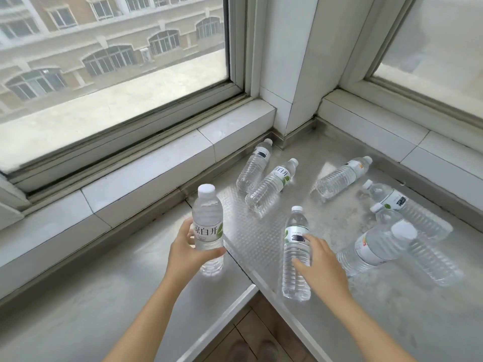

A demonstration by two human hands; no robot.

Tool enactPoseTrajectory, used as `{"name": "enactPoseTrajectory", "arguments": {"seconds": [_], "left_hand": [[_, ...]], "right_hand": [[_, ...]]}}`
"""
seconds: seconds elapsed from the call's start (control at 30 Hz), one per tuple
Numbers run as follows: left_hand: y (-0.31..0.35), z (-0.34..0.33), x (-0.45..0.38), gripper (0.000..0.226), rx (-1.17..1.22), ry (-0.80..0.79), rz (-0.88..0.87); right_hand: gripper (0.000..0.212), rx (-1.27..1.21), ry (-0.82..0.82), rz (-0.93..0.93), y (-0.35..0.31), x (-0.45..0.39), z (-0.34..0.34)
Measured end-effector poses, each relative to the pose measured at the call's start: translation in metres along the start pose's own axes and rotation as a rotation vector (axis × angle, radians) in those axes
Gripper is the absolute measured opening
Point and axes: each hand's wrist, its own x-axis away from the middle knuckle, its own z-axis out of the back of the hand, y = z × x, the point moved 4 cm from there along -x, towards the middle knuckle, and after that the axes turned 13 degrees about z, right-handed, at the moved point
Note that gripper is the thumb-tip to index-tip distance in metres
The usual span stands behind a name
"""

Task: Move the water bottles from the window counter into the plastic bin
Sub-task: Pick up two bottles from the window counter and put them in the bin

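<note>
My left hand (187, 250) grips a clear water bottle (207, 220) with a white cap, held upright above the steel window counter (104, 296). My right hand (317, 262) lies on a second bottle (296, 253) that rests flat on the counter, fingers curling over its label and body. Several more bottles lie on their sides: two near the corner (254, 165) (273, 185), one further right (342, 176), and others at the right (407, 207) (373, 248). No plastic bin is in view.
The counter runs along two windows and meets at a tiled corner pillar (290, 74). A raised tiled sill (146, 176) borders the back. The counter's inner edge (251, 291) drops to a wooden floor, where shoes show at the bottom.
</note>
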Motion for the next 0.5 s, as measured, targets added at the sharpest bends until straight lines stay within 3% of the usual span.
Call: {"name": "enactPoseTrajectory", "arguments": {"seconds": [0.23, 0.3, 0.4, 0.5], "left_hand": [[0.020, -0.035, 0.030, 0.073, 0.011, -0.045, 0.073], [0.019, -0.045, 0.035, 0.074, 0.044, -0.054, 0.110], [0.014, -0.055, 0.042, 0.078, 0.097, -0.067, 0.173], [0.011, -0.057, 0.047, 0.070, 0.126, -0.075, 0.214]], "right_hand": [[0.103, -0.315, -0.081, -0.289, 0.029, -0.028, -0.014], [0.096, -0.332, -0.082, -0.299, 0.031, -0.034, -0.019], [0.069, -0.383, -0.062, -0.276, 0.026, -0.040, -0.023], [0.063, -0.413, -0.039, -0.284, 0.024, -0.042, -0.022]]}}
